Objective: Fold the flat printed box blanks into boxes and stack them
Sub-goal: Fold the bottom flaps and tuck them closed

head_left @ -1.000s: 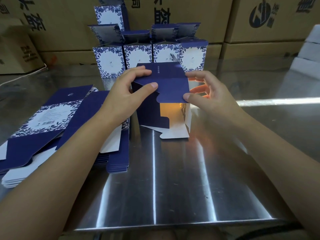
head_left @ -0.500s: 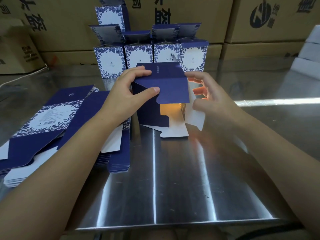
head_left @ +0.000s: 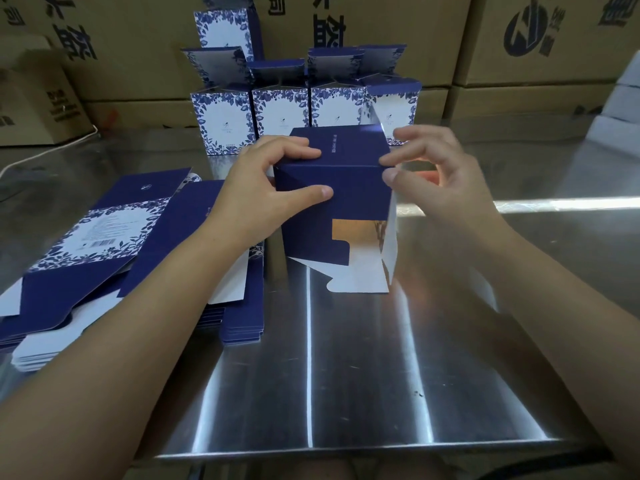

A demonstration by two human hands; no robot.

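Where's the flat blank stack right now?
Head view: the blanks lie stacked on the table's left side, just left of the half-folded box.

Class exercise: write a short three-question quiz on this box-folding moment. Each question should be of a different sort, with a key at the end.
1. True or false: the near end of the half-folded box, gripped by the left hand with the right hand pinching its right corner, is fully closed.
2. From the person's view, where does the stack of flat blanks lie? A. left of that box. B. right of it. C. on top of it.
3. Fill in: the finished boxes stand in a row ___ it on the metal table.
Key: 1 false, the near flaps are open and a white one lies on the table; 2 A; 3 behind.
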